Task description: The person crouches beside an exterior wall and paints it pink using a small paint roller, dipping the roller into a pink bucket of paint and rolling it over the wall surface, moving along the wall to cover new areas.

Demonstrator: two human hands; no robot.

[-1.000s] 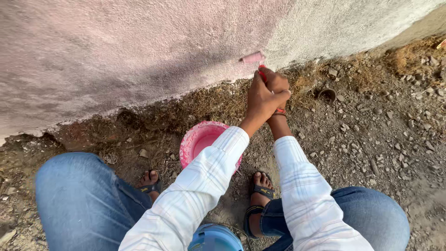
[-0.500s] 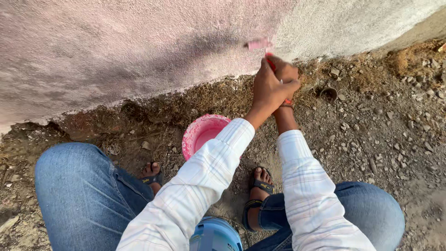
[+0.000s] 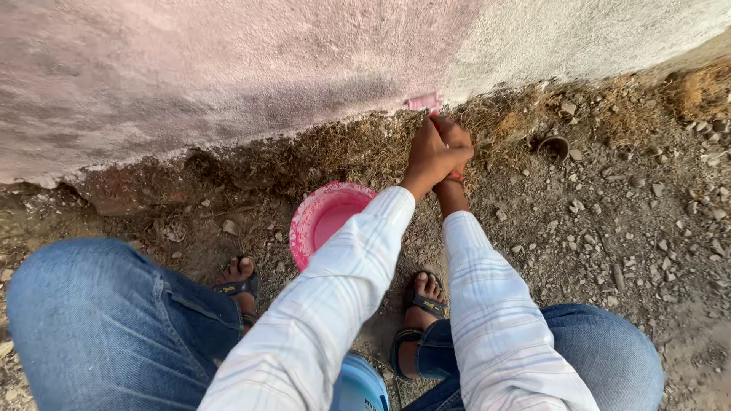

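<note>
Both hands, left hand (image 3: 429, 156) over right hand (image 3: 455, 141), clasped shut on a pink-bristled paintbrush (image 3: 423, 102), now lower than a second ago, at the foot of the rough plastered wall (image 3: 228, 76) (pink coat reaching its bottom edge). Round pink plastic paint tub (image 3: 329, 221) just beside, on stony ground (image 3: 624, 228).

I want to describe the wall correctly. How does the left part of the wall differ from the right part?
The left part of the wall is pink, while the right part of the wall is pale grey-white. The pink part spans most of the visible wall; the pale part is a smaller section. The brush, held by both hands, meets the wall's base near their border. Both parts share a rough, grainy texture.
</note>
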